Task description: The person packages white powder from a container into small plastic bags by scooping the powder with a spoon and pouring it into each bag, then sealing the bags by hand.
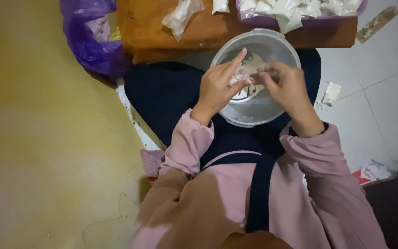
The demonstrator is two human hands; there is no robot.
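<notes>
A clear plastic bowl (272, 44) rests on my lap, with some pale powder at its bottom. Over it, my left hand (218, 87) and my right hand (285, 85) both pinch a small clear plastic bag (244, 74) of white powder between their fingertips. My left forefinger points up toward the bowl's far rim. The bag is partly hidden by my fingers.
An orange-brown low table (162, 32) lies ahead, with small filled white bags (180, 16) on it and a purple tray of more bags (295, 11). A purple plastic bag (90, 37) sits left. White tiled floor with paper scraps (331, 92) is right; a yellow wall is left.
</notes>
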